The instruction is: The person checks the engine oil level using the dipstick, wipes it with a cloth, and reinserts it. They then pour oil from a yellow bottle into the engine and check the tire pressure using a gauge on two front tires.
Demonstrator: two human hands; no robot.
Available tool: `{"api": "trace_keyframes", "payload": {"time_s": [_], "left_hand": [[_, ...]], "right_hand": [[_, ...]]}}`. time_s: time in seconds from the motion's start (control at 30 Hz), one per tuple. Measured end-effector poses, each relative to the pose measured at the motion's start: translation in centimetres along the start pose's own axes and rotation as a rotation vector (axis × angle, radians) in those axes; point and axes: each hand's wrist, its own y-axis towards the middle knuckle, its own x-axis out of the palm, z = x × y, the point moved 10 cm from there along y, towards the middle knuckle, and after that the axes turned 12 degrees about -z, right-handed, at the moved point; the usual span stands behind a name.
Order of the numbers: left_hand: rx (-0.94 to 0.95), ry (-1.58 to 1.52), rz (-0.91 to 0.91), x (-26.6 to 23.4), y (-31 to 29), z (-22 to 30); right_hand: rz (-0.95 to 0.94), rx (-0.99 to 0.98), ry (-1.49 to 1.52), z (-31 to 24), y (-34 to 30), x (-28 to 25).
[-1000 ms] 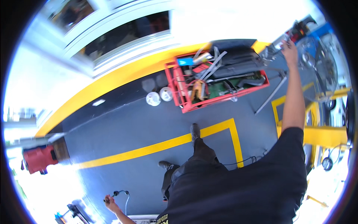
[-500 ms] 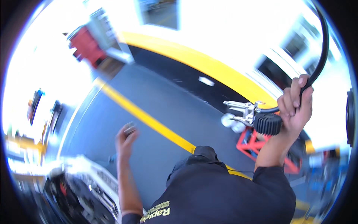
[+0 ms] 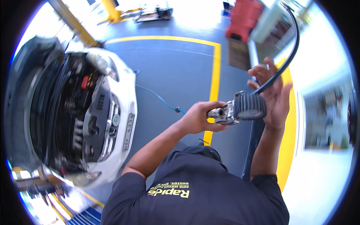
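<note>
A tire inflator gun (image 3: pixel 229 109) with a round gauge in a ribbed black rubber boot (image 3: pixel 250 106) is held up in front of my chest. My left hand (image 3: pixel 197 117) is closed around its metal end, thumb and fingers on either side of a silver fitting. From the gauge end a black rubber hose (image 3: pixel 290 56) arcs up to the upper right. My right hand (image 3: pixel 275 95) is beside the gauge and behind the hose, fingers spread and palm showing. Whether its palm touches the gauge or hose, I cannot tell.
To the left stands a white car (image 3: pixel 129 97) with its hood raised and engine bay exposed. A thin blue air hose (image 3: pixel 157 96) crosses the grey floor toward my left hand. Yellow lines (image 3: pixel 216 67) mark the floor. A red cabinet-like object (image 3: pixel 243 18) is at the far right.
My view has swung left, bringing the car in. My left hand has come across and taken hold of the inflator; my right hand has let go of the hose and opened.
</note>
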Motion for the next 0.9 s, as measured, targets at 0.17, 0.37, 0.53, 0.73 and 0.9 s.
{"api": "trace_keyframes", "payload": {"time_s": [0.17,0.37,0.53,0.73,0.9], "left_hand": [[0.077,0.077,0.406,-17.1,4.6,-3.8],[-0.043,0.248,0.412,-35.5,9.8,-10.0],[0.102,-0.165,0.44,-50.6,13.3,-12.3],[0.144,-0.218,0.484,-68.8,19.7,-16.5],[0.194,0.034,0.807,-86.2,22.3,-18.2]], "right_hand": [[-0.22,0.228,0.051,15.5,13.9,4.7],[-0.127,0.223,0.267,24.2,36.6,2.4],[-0.198,0.178,0.305,25.9,53.7,0.0],[-0.501,-0.019,0.658,30.6,74.0,2.2],[-0.68,-0.125,0.749,34.8,91.3,5.0]]}}
